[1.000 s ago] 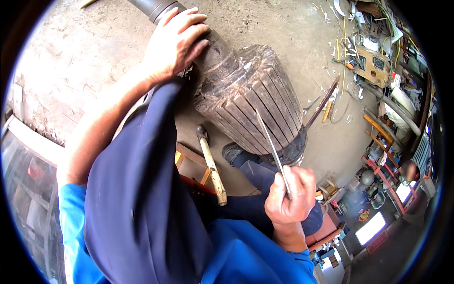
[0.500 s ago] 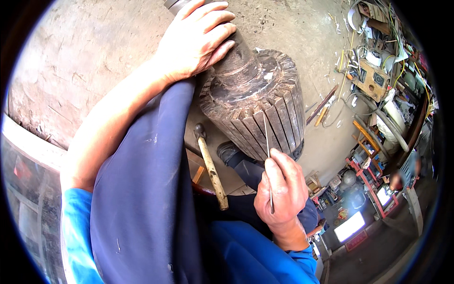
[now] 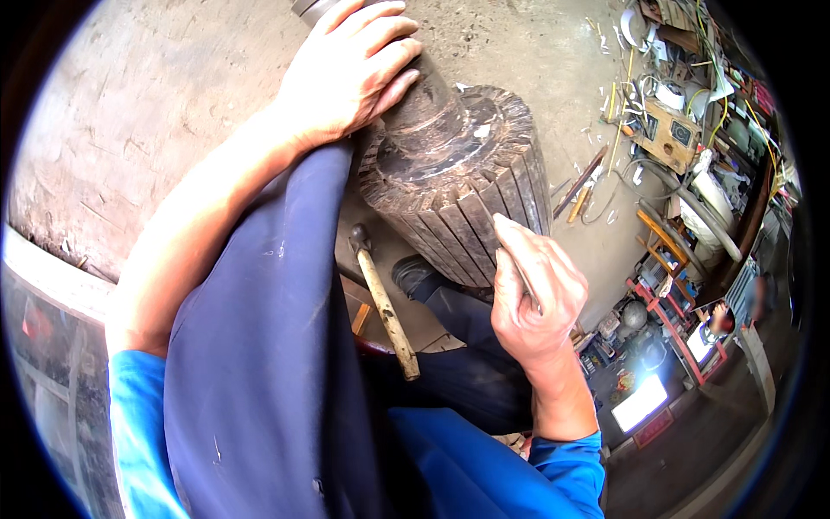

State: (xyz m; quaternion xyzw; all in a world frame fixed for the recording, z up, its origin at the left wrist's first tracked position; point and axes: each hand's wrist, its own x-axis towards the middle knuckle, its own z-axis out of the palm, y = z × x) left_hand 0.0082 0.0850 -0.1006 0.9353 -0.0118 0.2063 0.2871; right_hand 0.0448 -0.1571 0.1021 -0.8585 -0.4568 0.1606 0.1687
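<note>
A large slotted metal rotor (image 3: 445, 212), dark and worn, stands tilted before my knees, with long grooves down its side. My left hand (image 3: 350, 78) is wrapped over its thick shaft (image 3: 424, 108), fingers curled round the far side. Close to the grooved side, my right hand (image 3: 545, 290) pinches a thin metal rod (image 3: 526, 285). Most of the rod is hidden by the fingers, and I cannot tell whether its tip touches a groove. A hammer (image 3: 386, 303) with a pale wooden handle lies between my legs, head away from me.
Dark trousers (image 3: 251, 320) cover my raised left leg, beside the rotor. A dark shoe (image 3: 415, 278) is under the rotor's near side. Cables, a cardboard box (image 3: 667, 138) and scraps clutter the right. A glass-panelled frame (image 3: 60, 372) stands at left.
My right hand has moved up and to the right, closer to the rotor's side, and now hides most of the rod. My left hand stays on the shaft.
</note>
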